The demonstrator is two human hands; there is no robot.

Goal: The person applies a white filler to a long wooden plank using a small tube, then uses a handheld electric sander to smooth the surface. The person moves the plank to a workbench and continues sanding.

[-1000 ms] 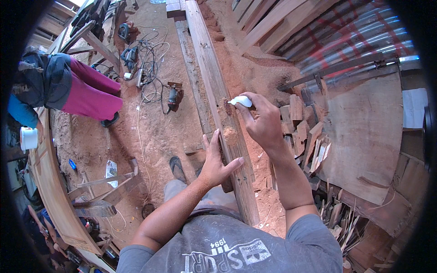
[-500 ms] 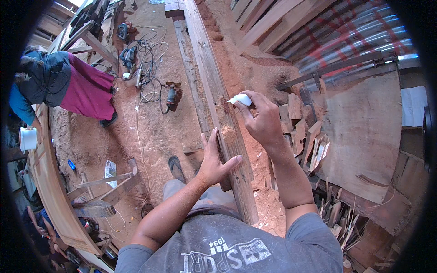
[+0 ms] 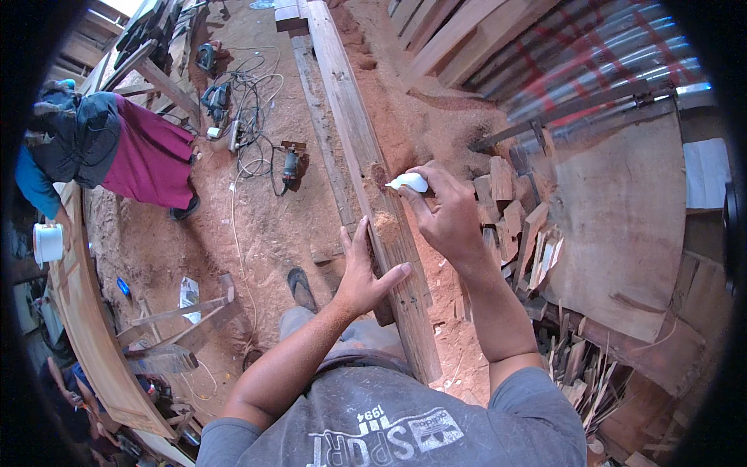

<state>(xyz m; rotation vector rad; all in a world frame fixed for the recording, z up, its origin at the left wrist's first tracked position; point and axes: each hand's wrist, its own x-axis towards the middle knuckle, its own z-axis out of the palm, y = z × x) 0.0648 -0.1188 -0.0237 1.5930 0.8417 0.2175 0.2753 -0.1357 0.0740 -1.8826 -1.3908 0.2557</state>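
A long wooden beam (image 3: 342,89) runs away from me, slightly to the left at its far end. My right hand (image 3: 447,210) grips a small white squeeze bottle (image 3: 410,183), tilted so its nozzle points left over the beam. Just beneath that nozzle lies a dark reddish patch (image 3: 379,177) on the wood. Nearer to me, a small heap of sawdust (image 3: 387,226) sits on the beam. My left hand (image 3: 366,272) rests against the beam's left side, fingers stretched out and thumb spread across the top.
Power tools (image 3: 290,167) and tangled cords (image 3: 245,109) lie on the sandy floor at left. Another person in a magenta skirt (image 3: 148,156) stands by a wooden door panel (image 3: 97,327). Offcuts (image 3: 506,218) and a plywood sheet (image 3: 615,226) are at right.
The bottle in my right hand has come slightly nearer to me along the beam and a little left. My left hand stays in place on the beam.
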